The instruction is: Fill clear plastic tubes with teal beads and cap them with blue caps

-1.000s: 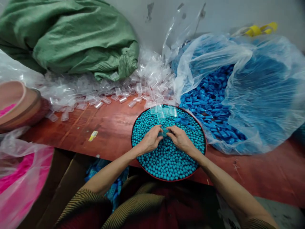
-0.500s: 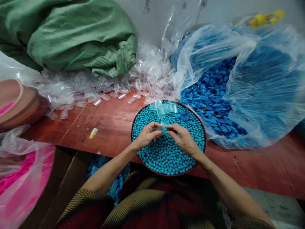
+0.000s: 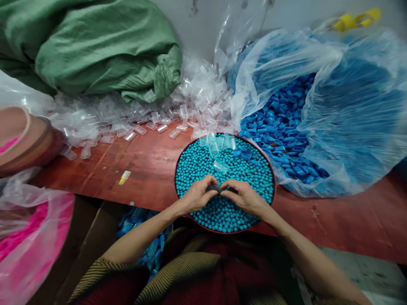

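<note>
A round red-rimmed tray [image 3: 176, 180] full of small teal balls [image 3: 222, 216] sits at the table's near edge. Both my hands are over it, fingertips nearly meeting. My left hand [image 3: 199, 195] is closed, thumb and index finger around what looks like a clear plastic sleeve, mostly hidden. My right hand [image 3: 244, 196] has thumb and fingers bent in a pinch beside it; whatever is at their tips is too small to make out. Just beyond the fingers, a loose clear sleeve [image 3: 220, 167] rests on the balls. More sleeves and several blue plastic caps [image 3: 246, 154] lie at the tray's far side.
Clear sleeves [image 3: 200, 95] are heaped along the wall behind the tray, beside a green sack [image 3: 108, 51]. An open plastic bag [image 3: 359, 106] of blue caps stands right. At left are stacked bowls [image 3: 38, 140] and a bag of pink pieces [image 3: 47, 237]. The red table [image 3: 143, 165] runs across.
Both hands have moved a little toward my body, still close together. The clear sleeve on the balls beyond them now shows fully.
</note>
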Available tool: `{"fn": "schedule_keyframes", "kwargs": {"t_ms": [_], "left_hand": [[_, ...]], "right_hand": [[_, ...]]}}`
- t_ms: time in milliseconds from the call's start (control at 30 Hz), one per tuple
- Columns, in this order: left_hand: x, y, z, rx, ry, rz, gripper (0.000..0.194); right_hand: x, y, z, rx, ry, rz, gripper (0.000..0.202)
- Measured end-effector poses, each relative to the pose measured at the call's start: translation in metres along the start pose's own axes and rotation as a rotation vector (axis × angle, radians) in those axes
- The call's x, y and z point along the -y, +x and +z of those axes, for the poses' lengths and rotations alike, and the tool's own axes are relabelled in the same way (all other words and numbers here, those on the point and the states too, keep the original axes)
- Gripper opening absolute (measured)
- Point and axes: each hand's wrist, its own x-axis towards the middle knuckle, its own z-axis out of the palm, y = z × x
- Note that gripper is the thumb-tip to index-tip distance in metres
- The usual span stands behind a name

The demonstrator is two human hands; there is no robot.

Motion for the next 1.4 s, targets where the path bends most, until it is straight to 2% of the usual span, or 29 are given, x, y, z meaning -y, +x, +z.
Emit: {"fn": "schedule_keyframes", "kwargs": {"t_ms": [133,200,300,433,533,600,700,767,833,933,1000,1067,1133,1167,1300,1400], "left_hand": [[0.004,-0.009,-0.005,-0.089,0.231,0.014,0.013],[0.006,-0.009,-0.005,-0.152,0.337,0.083,0.013],[0.006,-0.002,-0.006,-0.21,0.507,0.197,0.014],[0.006,0.011,-0.007,-0.14,0.647,0.261,0.017],[0.01,0.014,-0.004,-0.074,0.694,0.226,0.025],[0.011,0.012,-0.001,-0.071,0.722,0.179,0.031],[0.008,0.009,0.003,-0.096,0.798,0.092,0.04],[0.004,0.009,0.004,-0.084,0.868,0.027,0.04],[-0.001,0.011,0.003,-0.049,0.926,-0.009,0.032],[-0.007,0.014,0.001,-0.018,0.97,-0.017,0.022],[-0.007,0.014,0.001,-0.011,0.98,-0.026,0.019],[-0.006,0.013,0.001,-0.02,0.974,-0.027,0.02],[-0.001,0.011,0.002,-0.06,0.936,-0.004,0.023],[0.002,0.01,0.003,-0.091,0.904,0.017,0.024],[0.016,0.008,0.006,-0.213,0.741,0.127,0.026],[0.024,0.011,0.009,-0.242,0.655,0.179,0.031]], "right_hand": [[-0.011,0.021,-0.012,-0.153,-0.319,0.154,0.021],[-0.018,0.034,-0.01,-0.145,-0.517,0.185,0.024],[-0.025,0.047,-0.002,-0.062,-0.639,0.109,0.018],[-0.027,0.042,0.011,0.007,-0.581,-0.092,0.026],[-0.025,0.034,0.017,0.067,-0.557,-0.164,0.042],[-0.023,0.032,0.016,0.121,-0.533,-0.169,0.048],[-0.019,0.04,0.006,0.227,-0.489,-0.113,0.044],[-0.014,0.052,-0.003,0.26,-0.498,-0.054,0.035],[-0.007,0.069,-0.011,0.178,-0.557,-0.012,0.029],[0.003,0.099,-0.014,-0.006,-0.689,-0.003,0.038],[0.006,0.114,-0.01,0.007,-0.762,0.016,0.044],[0.004,0.121,-0.006,0.073,-0.789,0.042,0.035],[-0.004,0.116,-0.004,0.078,-0.732,0.043,0.024],[-0.009,0.11,-0.004,0.039,-0.668,0.03,0.021],[-0.027,0.074,0.0,-0.215,-0.247,-0.006,0.016],[-0.031,0.051,0.008,-0.232,0.006,-0.018,0.008]]}}
